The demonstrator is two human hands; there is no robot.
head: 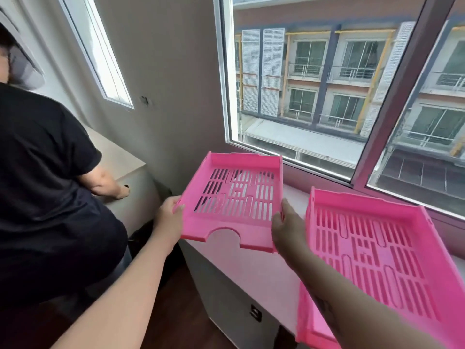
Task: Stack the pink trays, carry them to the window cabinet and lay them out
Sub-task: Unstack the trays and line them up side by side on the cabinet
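Your left hand (pixel 168 214) and right hand (pixel 283 229) clasp opposite edges of one pink tray (pixel 232 197), keeping it level beyond your fingers above the window cabinet (pixel 254 270), beside the laid-out tray (pixel 372 253).

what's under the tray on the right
The right tray rests on the white cabinet top, and a second pink tray's edge pokes out beneath its near corner. The rest underneath is covered.

Both hands (pixel 169 212) (pixel 285 229) hold a pink tray (pixel 231 197) over the cabinet (pixel 264 268).
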